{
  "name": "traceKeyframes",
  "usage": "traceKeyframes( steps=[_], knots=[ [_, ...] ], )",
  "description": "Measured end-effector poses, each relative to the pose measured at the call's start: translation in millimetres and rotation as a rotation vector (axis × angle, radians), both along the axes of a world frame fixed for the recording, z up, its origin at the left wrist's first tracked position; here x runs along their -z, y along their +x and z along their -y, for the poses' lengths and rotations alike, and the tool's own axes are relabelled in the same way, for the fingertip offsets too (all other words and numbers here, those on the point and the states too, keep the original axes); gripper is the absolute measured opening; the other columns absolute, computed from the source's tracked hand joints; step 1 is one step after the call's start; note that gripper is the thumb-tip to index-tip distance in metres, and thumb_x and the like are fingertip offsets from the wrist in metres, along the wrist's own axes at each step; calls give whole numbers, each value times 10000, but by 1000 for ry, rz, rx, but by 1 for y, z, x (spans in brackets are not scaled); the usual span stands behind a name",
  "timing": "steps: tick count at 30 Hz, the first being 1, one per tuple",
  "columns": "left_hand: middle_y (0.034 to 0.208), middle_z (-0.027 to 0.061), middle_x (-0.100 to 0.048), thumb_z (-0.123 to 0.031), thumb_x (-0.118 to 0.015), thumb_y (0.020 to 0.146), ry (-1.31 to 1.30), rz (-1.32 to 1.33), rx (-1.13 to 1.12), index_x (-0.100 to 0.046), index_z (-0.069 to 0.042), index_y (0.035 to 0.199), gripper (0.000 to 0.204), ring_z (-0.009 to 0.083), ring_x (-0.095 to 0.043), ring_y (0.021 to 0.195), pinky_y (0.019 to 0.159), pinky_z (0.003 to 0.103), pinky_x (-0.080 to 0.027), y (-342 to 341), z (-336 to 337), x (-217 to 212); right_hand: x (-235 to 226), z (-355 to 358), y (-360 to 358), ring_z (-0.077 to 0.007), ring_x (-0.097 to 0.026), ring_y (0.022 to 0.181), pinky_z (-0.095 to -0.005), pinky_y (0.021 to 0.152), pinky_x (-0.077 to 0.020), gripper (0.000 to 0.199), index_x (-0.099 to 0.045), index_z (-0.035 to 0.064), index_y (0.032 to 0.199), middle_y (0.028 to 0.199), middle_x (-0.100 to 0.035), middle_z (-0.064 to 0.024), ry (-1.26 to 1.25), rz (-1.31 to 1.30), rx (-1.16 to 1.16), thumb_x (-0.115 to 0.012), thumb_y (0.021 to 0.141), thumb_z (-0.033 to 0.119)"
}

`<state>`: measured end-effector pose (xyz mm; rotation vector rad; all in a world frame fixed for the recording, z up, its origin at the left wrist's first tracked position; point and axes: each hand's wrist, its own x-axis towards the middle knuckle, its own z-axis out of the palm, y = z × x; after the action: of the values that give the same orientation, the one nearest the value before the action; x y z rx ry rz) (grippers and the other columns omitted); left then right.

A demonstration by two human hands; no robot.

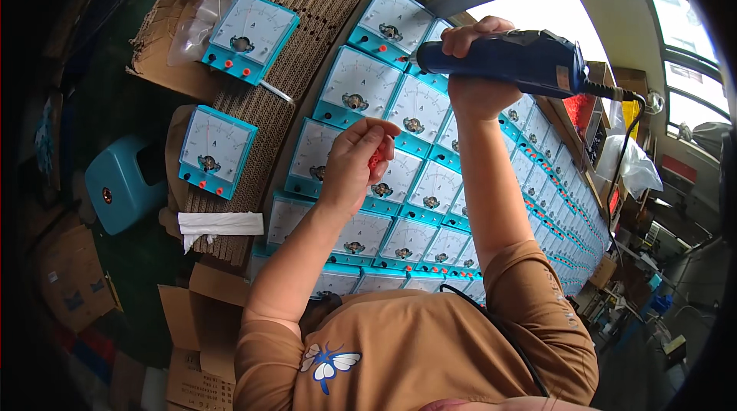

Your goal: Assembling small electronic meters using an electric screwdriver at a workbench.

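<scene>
Red fasteners (pixel 374 159), small and partly hidden, sit pinched between the fingertips of the left hand (pixel 355 165); their exact kind cannot be told. The left hand is closed narrowly around them and hovers above the bench, over one meter in the packed block of meters (pixel 418 180), which probably keeps the parts ready at the point of use.

The right hand (pixel 477 65) is wrapped fully around the blue electric screwdriver (pixel 503 60), holding it nearly level above the upper rows. Its dark tip points toward the person's left, and its black cable (pixel 626 142) trails off the rear end and hangs down on the right, clear of the meter faces.

The meters are white-faced dial instruments in teal housings, laid face up and edge to edge in long rows that run away to the right. This tight layout appears to let each unit be reached in turn without moving it.

Two further meters (pixel 249 36) (pixel 215 151) lie apart on the corrugated cardboard sheet (pixel 307 4) at the left. A folded white cloth (pixel 220 223) rests near that sheet's lower edge. A blue plastic stool (pixel 123 180) and open cardboard boxes (pixel 196 334) stand on the floor beyond.
</scene>
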<state>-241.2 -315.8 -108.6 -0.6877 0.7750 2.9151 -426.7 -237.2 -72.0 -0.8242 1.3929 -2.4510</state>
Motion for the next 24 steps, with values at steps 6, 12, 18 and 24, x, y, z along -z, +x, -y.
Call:
traceKeyframes(
  steps=[6,12,18,24],
  knots=[
    [697,-3,-542,-210,-491,936,-73,31,72,-593,-31,934,206,16,-393,472,384,150,-239,2,2,0,9,11,3,-248,-513,569,-367,629,-421,552,-484,42,881,607,-525,-130,-14,43,-70,-300,843,561],
    [693,0,-546,-221,-556,906,-63,36,27,-589,-40,911,184,17,-391,467,387,148,-237,-2,0,-7,12,20,16,-250,-540,577,-333,565,-436,602,-475,35,900,623,-547,-149,44,41,8,-354,806,617],
    [684,-6,-549,-232,-557,908,107,27,-8,-597,-38,914,198,22,-402,475,391,153,-253,-6,3,-2,-36,-34,-8,-226,-458,629,-393,761,-388,375,-552,86,945,624,-516,-57,-353,439,-61,-378,848,404],
    [646,2,-513,-238,-552,910,81,1,123,-573,-10,931,230,30,-358,445,382,157,-262,-19,-3,-19,-64,-69,41,-152,-469,577,-360,739,-385,393,-522,100,942,585,-499,-5,-275,304,-336,-404,902,473]
  ],
)
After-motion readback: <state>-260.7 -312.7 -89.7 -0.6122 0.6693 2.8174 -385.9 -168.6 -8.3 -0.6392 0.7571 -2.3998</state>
